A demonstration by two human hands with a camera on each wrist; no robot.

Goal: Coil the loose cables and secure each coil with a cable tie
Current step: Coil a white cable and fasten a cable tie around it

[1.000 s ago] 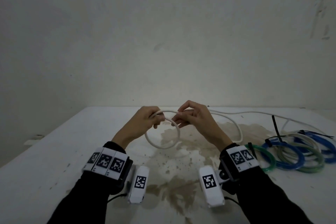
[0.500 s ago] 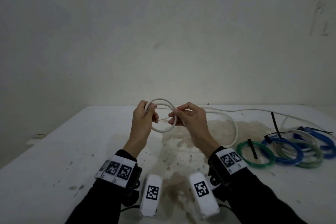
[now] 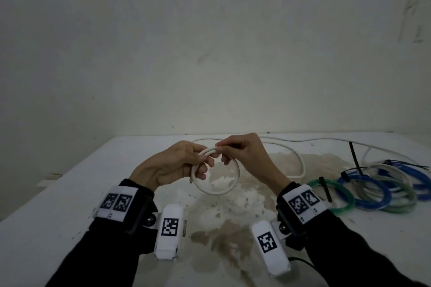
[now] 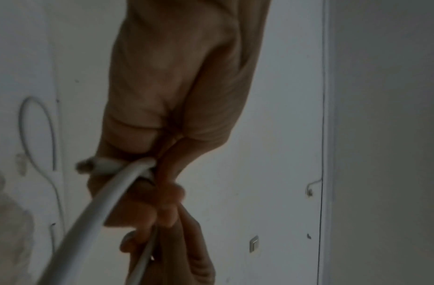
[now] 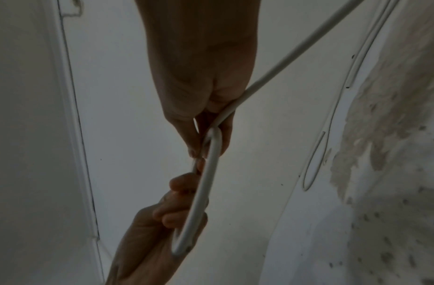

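Observation:
A white cable (image 3: 218, 190) forms a small round coil held above the table's middle. My left hand (image 3: 186, 163) grips the coil's left side with curled fingers, the cable's cut end poking out below them (image 4: 85, 165). My right hand (image 3: 235, 149) pinches the top of the coil between thumb and fingers (image 5: 211, 135). The rest of the white cable (image 3: 300, 163) trails right and back over the table. Black cable ties (image 3: 325, 189) lie on the coils at the right.
Tied coils lie at the right: a green one (image 3: 335, 198), blue ones (image 3: 373, 193) and a pale one (image 3: 394, 184). The white table (image 3: 70, 193) carries a brown stain (image 3: 228, 240) in its middle. A plain wall stands behind.
Both hands have come lower and nearer to me with the coil. The loop now hangs rounder and larger under the hands, and the right hand pinches its top.

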